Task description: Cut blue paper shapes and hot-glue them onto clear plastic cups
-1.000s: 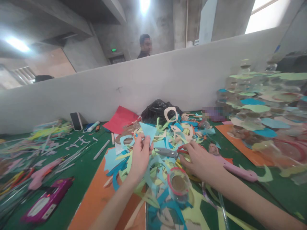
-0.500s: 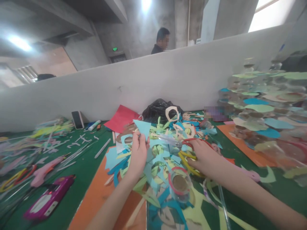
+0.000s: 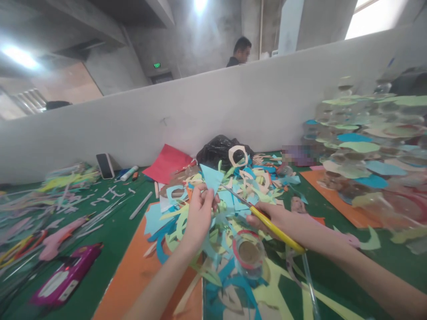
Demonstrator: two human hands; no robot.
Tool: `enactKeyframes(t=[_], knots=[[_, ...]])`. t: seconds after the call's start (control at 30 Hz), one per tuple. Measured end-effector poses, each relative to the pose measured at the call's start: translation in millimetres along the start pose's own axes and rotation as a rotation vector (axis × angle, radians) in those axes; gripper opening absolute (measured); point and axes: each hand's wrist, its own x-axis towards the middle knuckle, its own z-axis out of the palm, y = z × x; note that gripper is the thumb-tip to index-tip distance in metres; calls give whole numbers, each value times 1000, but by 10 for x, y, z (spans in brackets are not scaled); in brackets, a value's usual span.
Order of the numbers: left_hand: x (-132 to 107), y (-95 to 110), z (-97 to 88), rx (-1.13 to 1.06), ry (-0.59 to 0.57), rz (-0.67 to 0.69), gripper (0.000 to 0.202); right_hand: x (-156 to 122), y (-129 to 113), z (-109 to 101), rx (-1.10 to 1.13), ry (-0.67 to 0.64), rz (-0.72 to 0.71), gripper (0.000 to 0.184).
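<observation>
My left hand (image 3: 199,213) is closed on a light blue paper triangle (image 3: 211,177) and holds it up over a heap of coloured paper scraps (image 3: 230,200). My right hand (image 3: 271,218) grips scissors with yellow handles (image 3: 276,231). Their blades (image 3: 235,196) point up and left, with the tips close to the triangle's lower right edge. Just below both hands lies a roll of clear tape with a red rim (image 3: 247,251).
Green table (image 3: 110,235) with orange sheets (image 3: 133,275). Pink glue guns (image 3: 63,278) and paper strips lie left; a phone (image 3: 104,165) leans on the white partition (image 3: 200,111). Black bag (image 3: 216,151), red sheet (image 3: 167,164), stacked paper-covered cups (image 3: 367,151) right. A person stands behind the partition.
My right hand has picked the scissors up from the scrap pile and brought the blades to the triangle. My left hand kept hold of the triangle and lifted it slightly. The person behind moved right.
</observation>
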Motion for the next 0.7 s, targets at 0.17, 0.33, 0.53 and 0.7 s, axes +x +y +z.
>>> enactKeyframes(t=[0.17,0.33,0.53,0.7], knots=[[-42,-15,71,17,-26,-41,20,47,30,51,28,-12,-83,46],[-48,-30,104,29,-11,-26,22,84,94,73,66,-1,-107,53],[-81,3,109,23,45,-54,20,64,71,62,40,-36,-103,54],[-117,25,137,-5,12,-61,17,96,96,110,88,-25,-101,56]])
